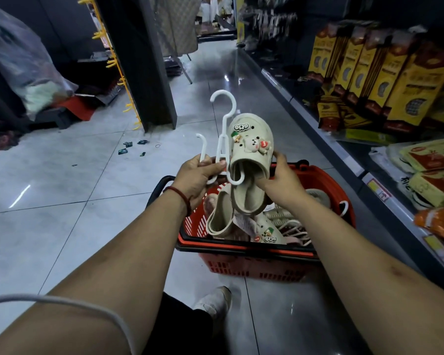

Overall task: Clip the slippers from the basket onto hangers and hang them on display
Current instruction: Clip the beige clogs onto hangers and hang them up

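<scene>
A cream slipper [250, 147] with a bear charm is held up above the red basket [254, 262]; my right hand [280, 180] grips its side. My left hand [198, 175] holds white plastic hangers [224, 139] by their lower part, hooks pointing up, and one hanger arm reaches into the slipper's opening. A second cream slipper [219, 216] hangs below, partly over the basket. More slippers and white hangers [290, 226] lie inside the basket.
The basket stands on a shiny tiled floor [62, 188] in a shop aisle. Shelves with yellow boxes [369, 80] run along the right. A dark pillar with yellow pegs [128, 73] stands at the left. Small scraps [131, 147] litter the floor. My foot [213, 301] is below the basket.
</scene>
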